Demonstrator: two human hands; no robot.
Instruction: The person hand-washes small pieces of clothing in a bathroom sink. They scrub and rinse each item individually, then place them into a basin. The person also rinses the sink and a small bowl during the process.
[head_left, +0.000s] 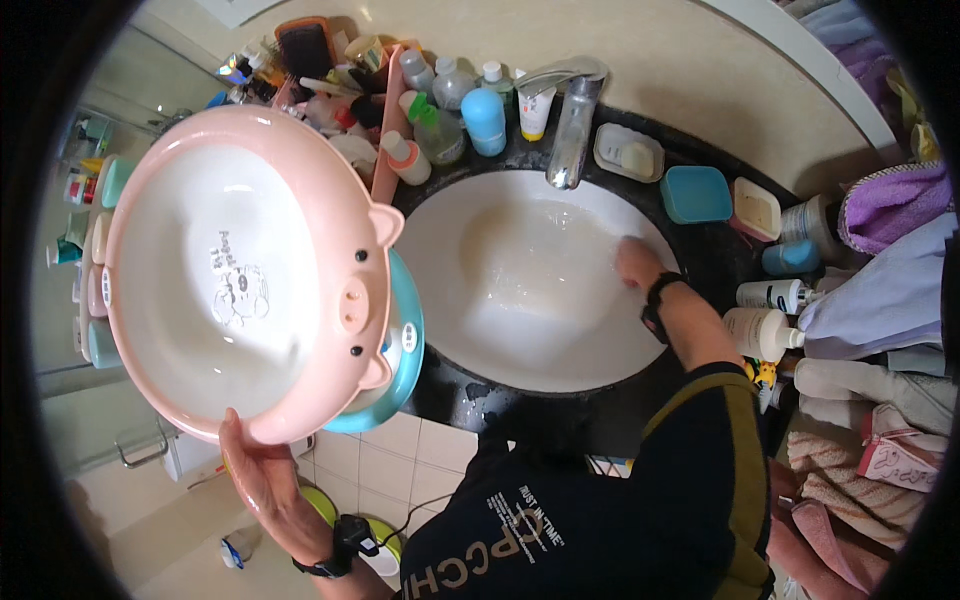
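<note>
My left hand (262, 480) grips the lower rim of a pink plastic basin (334, 240) shaped like a pig's face, thumb over the edge. The basin's white inside faces up, with a printed cartoon and lettering. Below it, partly hidden, shows a light-blue basin (407, 307). My right hand (636, 262) is inside the white oval sink (487, 345), at its right wall. Its fingers are blurred and partly hidden, so whether they hold anything is unclear. Glints at the sink's bottom look like shallow water. Above its back edge stands a chrome faucet (574, 124).
Bottles and a blue cup (484, 120) line the dark counter's back, beside a crowded pink organizer (388, 127). Soap dishes (628, 152) and a turquoise box (696, 195) sit right of the faucet. Pump bottles (757, 332) and towels (847, 465) crowd the right side.
</note>
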